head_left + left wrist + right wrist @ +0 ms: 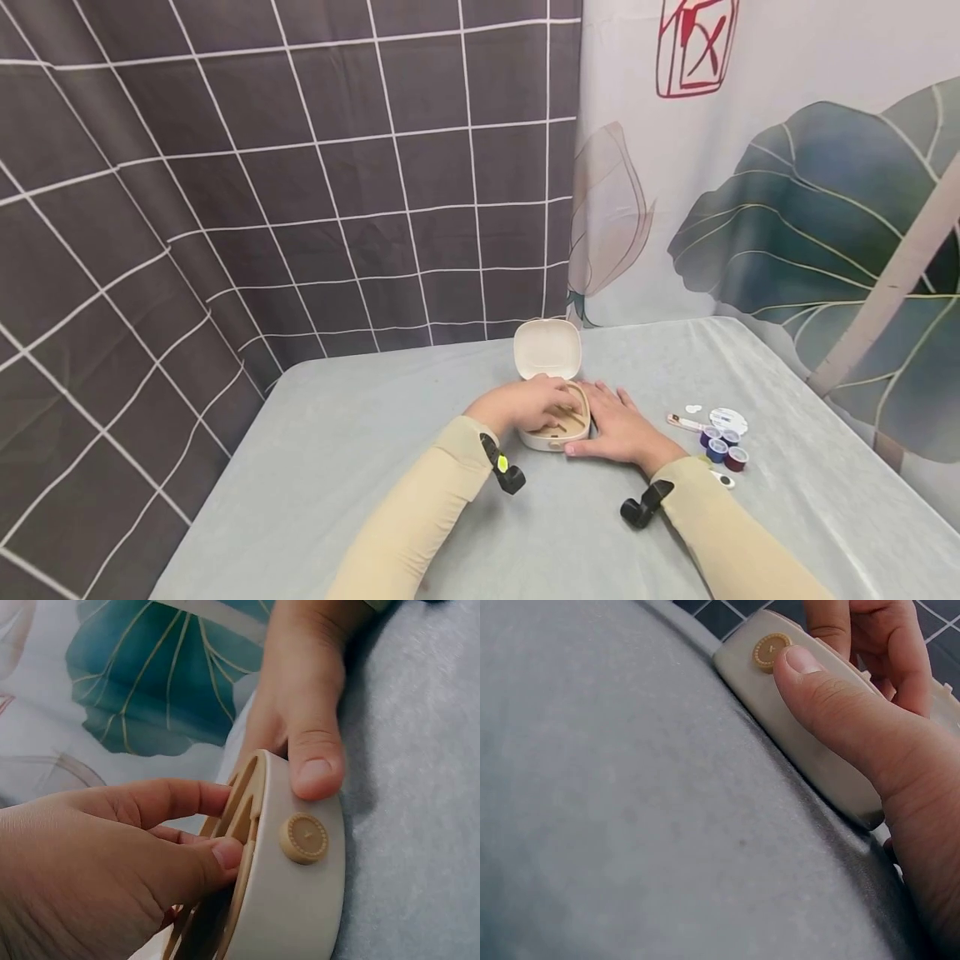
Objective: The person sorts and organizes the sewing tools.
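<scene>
A dark gridded curtain point(337, 167) hangs ahead and to my left, and a white curtain point(630, 67) printed with big blue-green leaves fills the right. Below them spreads the table's pale grey cloth point(322, 467). The white box point(542, 443) sits on it toward the far edge, its lid point(547, 348) standing up at the back.

My right hand point(618, 429) lies wide at the box's right side, fingers straight and spread, thumb pressed on the front wall. My left hand point(538, 402) reaches in from the other side and covers much of the inside. Its thumb and forefinger are narrowed to a pinch on the tan insert point(259, 787), which is set within the rim and has slots in it.

Well to the right of the box lies a round white disc point(728, 421), and in front of it four thread spools point(717, 450) stand bunched in blues, purple and dark red. A white-ended piece point(722, 479) pokes out past my right sleeve point(720, 517), which hides the rest. Smaller still is the tan button point(306, 838) on the box's front, just beside my right thumb.
</scene>
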Tool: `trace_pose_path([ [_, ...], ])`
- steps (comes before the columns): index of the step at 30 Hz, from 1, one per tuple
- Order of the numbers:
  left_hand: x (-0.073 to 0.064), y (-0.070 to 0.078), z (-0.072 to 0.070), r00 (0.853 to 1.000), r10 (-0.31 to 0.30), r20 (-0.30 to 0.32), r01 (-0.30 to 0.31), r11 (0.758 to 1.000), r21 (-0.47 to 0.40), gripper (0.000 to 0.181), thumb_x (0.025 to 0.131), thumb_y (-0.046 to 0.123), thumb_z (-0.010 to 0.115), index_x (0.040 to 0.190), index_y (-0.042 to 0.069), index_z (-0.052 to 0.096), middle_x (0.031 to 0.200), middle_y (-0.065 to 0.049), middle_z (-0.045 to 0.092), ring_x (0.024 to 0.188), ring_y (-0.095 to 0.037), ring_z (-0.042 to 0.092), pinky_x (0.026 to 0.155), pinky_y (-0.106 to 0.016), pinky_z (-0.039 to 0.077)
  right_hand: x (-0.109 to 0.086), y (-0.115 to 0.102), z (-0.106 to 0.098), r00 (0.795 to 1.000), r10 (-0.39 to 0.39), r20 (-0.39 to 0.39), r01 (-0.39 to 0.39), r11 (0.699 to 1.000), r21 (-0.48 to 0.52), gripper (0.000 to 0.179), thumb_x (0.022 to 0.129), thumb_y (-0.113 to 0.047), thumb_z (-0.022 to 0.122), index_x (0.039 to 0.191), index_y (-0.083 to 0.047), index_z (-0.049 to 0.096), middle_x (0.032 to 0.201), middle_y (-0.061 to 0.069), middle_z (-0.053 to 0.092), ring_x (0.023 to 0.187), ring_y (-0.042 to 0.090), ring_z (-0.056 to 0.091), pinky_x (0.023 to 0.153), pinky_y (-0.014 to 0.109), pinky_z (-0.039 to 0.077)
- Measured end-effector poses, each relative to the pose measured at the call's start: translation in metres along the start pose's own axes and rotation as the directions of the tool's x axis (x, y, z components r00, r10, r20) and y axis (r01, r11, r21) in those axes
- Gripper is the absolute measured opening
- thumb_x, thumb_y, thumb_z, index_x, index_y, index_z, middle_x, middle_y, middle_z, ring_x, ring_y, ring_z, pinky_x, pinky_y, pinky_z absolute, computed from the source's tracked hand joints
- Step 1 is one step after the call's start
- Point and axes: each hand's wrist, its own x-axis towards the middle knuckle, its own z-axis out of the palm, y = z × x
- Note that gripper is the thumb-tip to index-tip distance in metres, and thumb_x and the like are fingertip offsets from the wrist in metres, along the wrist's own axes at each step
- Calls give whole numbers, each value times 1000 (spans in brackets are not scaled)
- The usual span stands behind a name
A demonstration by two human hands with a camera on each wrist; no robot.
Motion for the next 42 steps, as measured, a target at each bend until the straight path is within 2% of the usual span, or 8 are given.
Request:
trace_pose_path([
  [9,-3,-1,3,999,27,-46,-25,999,38,39,95,15,69,134,22,64,137,2,56,122,-16,52,107,-21,38,1,-4,-1,1000,1,10,-1,1000,-7,113,77,-73,70,158,-4,30,159,21,36,146,52,26,114,74,11],
  [18,-9,-2,-6,993,59,-105,-56,998,27,41,95,10,67,135,18,63,136,-2,55,125,-20,51,112,-26,35,2,-6,-3,1000,6,9,-5,1000,-9,118,75,-72,71,157,1,27,161,22,32,146,51,26,115,73,11],
  [22,-12,-5,-8,991,69,-118,-66,997,34,40,95,9,66,134,17,63,135,-3,56,125,-21,52,113,-28,34,1,-7,-4,1000,3,6,-3,1000,-18,118,75,-72,71,157,2,28,158,25,35,145,52,28,114,73,12],
  [29,-29,-11,-15,987,65,-148,-66,998,-1,38,96,8,66,132,18,63,133,-3,56,120,-22,52,110,-30,39,3,-6,-1,1000,1,6,-1,1000,-22,117,75,-74,70,157,-1,31,158,22,38,146,50,28,115,72,13],
  [37,-53,-30,-13,975,87,-203,-90,996,-7,37,91,0,65,125,16,65,126,-4,58,118,-22,53,108,-32,41,3,-3,-1,1000,16,4,-16,1000,-20,118,74,-75,70,156,0,32,157,24,37,146,50,28,115,71,12],
  [42,-69,-42,-11,976,30,-214,-32,999,-8,40,91,-2,64,125,18,64,124,-3,58,117,-21,53,106,-34,44,1,-1,0,1000,24,3,-24,999,-21,119,73,-75,71,156,0,32,157,25,38,145,50,29,115,72,13],
])
